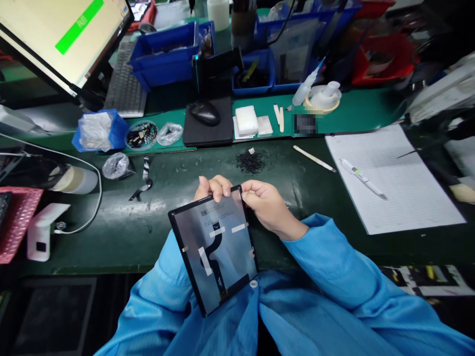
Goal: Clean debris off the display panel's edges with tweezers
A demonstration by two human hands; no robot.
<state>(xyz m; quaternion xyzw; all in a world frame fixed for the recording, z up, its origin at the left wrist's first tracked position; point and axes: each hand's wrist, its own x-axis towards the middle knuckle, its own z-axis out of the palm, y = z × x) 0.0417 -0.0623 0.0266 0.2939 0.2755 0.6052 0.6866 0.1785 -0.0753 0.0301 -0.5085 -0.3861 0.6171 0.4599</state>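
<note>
A flat display panel [233, 257] with a shiny grey back, a black flex cable [214, 242] and several strips of pale tape is held tilted above the bench edge, in front of my blue jacket. My left hand [216, 188] supports it from behind, fingertips curled over its top edge. At the panel's top right corner, my right hand [265, 205] pinches with thumb and forefinger; whether a small piece is between them cannot be made out. Beyond the panel lies a heap of fine black scraps [251, 161] on the dark green bench.
Behind the bench stand blue bins [163, 62], a mouse [204, 113] and white pads [246, 120]. To the right lie a pale stick [313, 158] and lined paper [393, 183] with a pen [362, 179]. A white cable [97, 198] loops on the left below a monitor [63, 39].
</note>
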